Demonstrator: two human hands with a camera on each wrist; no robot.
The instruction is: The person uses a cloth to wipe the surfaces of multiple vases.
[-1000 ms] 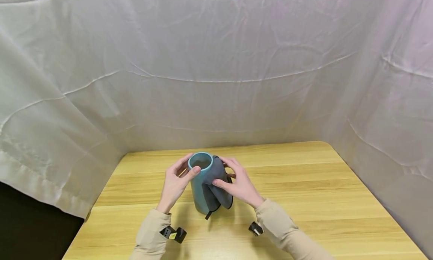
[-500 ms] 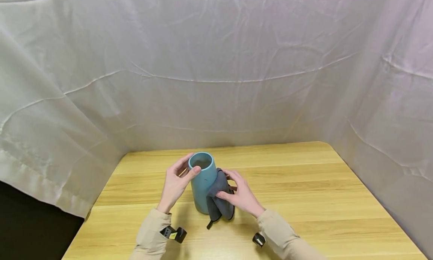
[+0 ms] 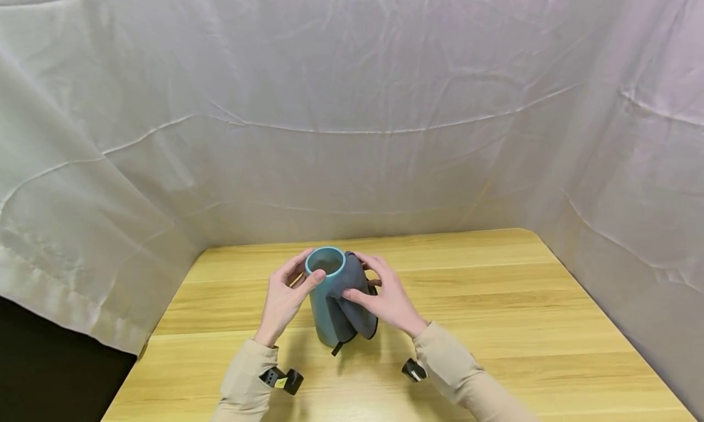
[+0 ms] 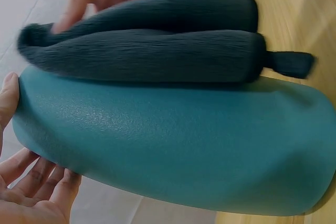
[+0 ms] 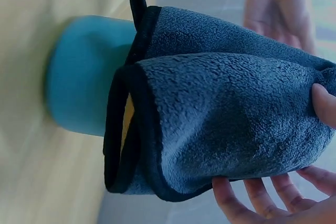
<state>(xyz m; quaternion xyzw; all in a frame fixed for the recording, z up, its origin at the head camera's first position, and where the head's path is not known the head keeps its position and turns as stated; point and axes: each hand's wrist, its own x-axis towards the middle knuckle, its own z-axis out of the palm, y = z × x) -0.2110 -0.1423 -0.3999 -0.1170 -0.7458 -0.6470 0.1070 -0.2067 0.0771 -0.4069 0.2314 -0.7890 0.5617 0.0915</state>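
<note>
A teal vase [image 3: 321, 315] with a round open mouth stands upright on the wooden table. My left hand [image 3: 286, 297] grips it near the rim, thumb on the near side and fingers round the far left side. Against the vase's right side lies a dark grey cloth [image 3: 352, 287] with black edging and a small loop, folded over on itself. My right hand [image 3: 385, 294] holds this cloth between thumb and fingers. In the right wrist view the cloth [image 5: 226, 114] hides much of the vase [image 5: 89, 77]. The left wrist view shows the cloth [image 4: 147, 51] along the vase wall.
The wooden table [image 3: 495, 324] extends round the vase on all sides. A pale fabric curtain [image 3: 352, 165] hangs behind it and at both sides. Small black cameras [image 3: 283, 379] are strapped to both wrists.
My right hand moved the cloth down the vase's right side, then back up near the rim. A small dark mark seen on the vase half a second ago is now covered. The left hand stayed put.
</note>
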